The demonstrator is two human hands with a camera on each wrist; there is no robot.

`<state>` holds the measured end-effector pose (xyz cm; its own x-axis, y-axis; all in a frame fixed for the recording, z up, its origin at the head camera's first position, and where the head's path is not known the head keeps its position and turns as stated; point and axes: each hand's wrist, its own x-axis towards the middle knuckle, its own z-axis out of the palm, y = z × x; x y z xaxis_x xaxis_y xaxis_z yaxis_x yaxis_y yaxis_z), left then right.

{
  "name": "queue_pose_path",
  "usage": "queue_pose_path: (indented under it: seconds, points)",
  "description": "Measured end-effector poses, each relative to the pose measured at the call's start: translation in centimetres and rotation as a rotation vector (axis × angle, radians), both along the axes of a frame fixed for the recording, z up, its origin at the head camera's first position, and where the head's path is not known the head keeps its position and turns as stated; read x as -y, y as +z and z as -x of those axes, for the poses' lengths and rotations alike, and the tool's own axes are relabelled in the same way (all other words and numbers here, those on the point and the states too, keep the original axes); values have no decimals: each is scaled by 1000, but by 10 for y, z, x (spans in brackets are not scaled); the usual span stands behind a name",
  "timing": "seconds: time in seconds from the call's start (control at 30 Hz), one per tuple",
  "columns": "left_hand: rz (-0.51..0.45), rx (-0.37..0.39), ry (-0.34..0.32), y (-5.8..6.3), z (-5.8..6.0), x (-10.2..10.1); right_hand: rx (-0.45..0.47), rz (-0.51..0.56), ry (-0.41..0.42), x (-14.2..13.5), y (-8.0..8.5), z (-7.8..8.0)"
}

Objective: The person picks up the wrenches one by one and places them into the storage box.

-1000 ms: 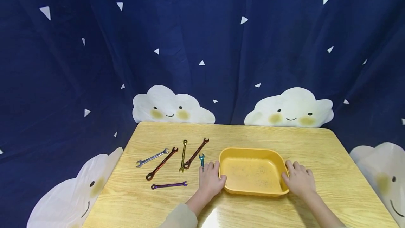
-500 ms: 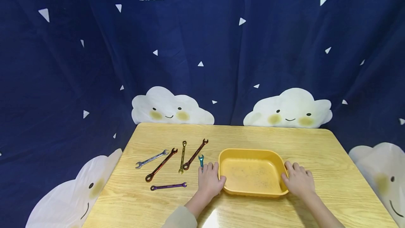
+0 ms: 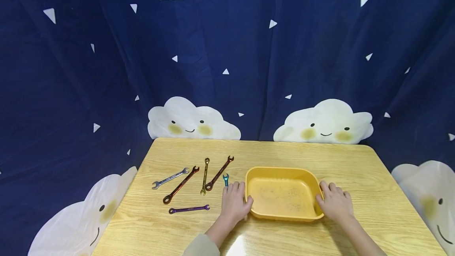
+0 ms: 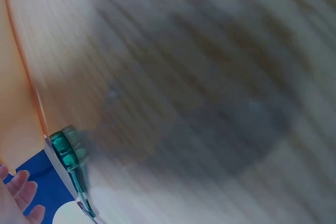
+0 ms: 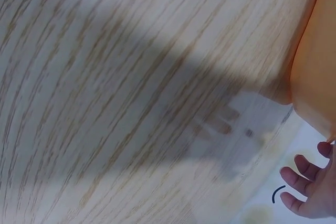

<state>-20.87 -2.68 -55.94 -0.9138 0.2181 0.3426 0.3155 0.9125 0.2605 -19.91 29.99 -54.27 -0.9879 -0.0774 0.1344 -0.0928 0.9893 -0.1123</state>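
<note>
A yellow plastic basin (image 3: 284, 216) stands right of centre on the table in the head view, with nothing but scuff marks on its floor. My left hand (image 3: 232, 202) holds its left end, the thumb lapping over the rim and the fingers outside. At the opposite end my right hand (image 3: 335, 202) grips the rim, thumb inside and fingers outside. Just beyond the left fingertips lies a teal wrench (image 3: 226, 179), partly hidden by that hand. The left wrist view shows this wrench (image 4: 65, 150) beside the basin wall (image 4: 18, 77).
Several wrenches lie to the left: a silver one (image 3: 170, 178), a red one (image 3: 182, 185), a gold one (image 3: 205, 176), a dark red one (image 3: 220, 173) and a purple one (image 3: 189, 209). A blue curtain (image 3: 256, 50) hangs behind the wooden table (image 3: 302, 151).
My left hand has shifted very slightly left at the rim, and a fingertip now shows beneath it. The basin, wrenches and right hand stay put apart from slight camera movement.
</note>
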Motion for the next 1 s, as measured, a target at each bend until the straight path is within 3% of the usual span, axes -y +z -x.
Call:
queue_pose_path:
  seconds: [0.33,0.43,0.63,0.77,1.0]
  points:
    - [-149,-252,-37,-9,6,9,1,8,-5,1,1,-2]
    - [-205,-281,-24,-14,9,12,5,13,-3,1,1,-2]
    - [-372,-237,49,-22,12,16,4,14,-4,1,1,-3]
    - [-483,-159,111,-25,13,18,7,18,-8,1,0,-1]
    - [-587,-72,179,-28,14,20,16,24,-9,2,0,-1]
